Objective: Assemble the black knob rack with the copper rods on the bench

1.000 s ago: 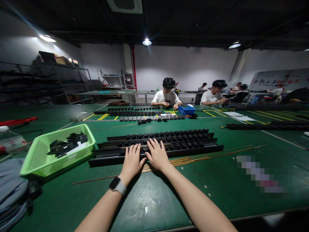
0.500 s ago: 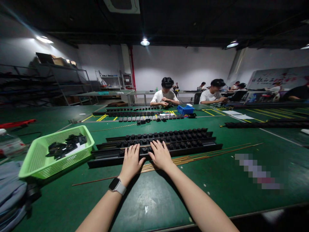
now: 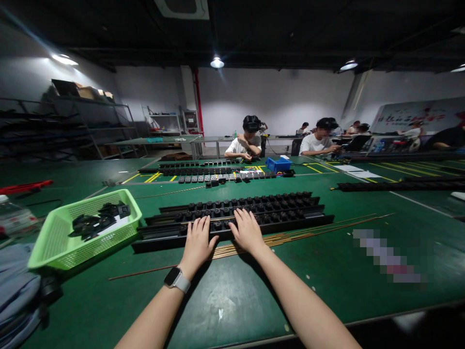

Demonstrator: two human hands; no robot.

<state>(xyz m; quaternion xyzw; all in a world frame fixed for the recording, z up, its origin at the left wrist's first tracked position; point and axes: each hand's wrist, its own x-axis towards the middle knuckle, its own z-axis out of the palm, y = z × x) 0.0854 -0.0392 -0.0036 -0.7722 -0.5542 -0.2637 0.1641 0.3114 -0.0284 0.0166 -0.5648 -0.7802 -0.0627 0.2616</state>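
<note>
My left hand (image 3: 198,238) lies with its fingers stretched out over the nearest black channel rail (image 3: 160,243). Farther right along the same rail, my right hand (image 3: 248,231) rests with extended fingers too. A thin brass rod (image 3: 222,219) runs lengthwise by the fingertips of both hands; whether they press on it I cannot tell. Rows of small black round-topped parts (image 3: 294,215) sit in the rails, which lie side by side. Beneath my wrists, a bundle of loose brass rods (image 3: 279,241) stretches across the green table (image 3: 225,310).
A light green basket (image 3: 54,242) with black parts stands at the left, beside a plastic bottle (image 3: 14,218) and grey fabric (image 3: 16,291). Farther back are a blue bin (image 3: 278,165), rows of parts (image 3: 225,178) and co-workers (image 3: 241,145) seated across the table.
My right hand has slid a little to the right along the rail, away from my left hand, which stays put. A co-worker opposite has raised one hand.
</note>
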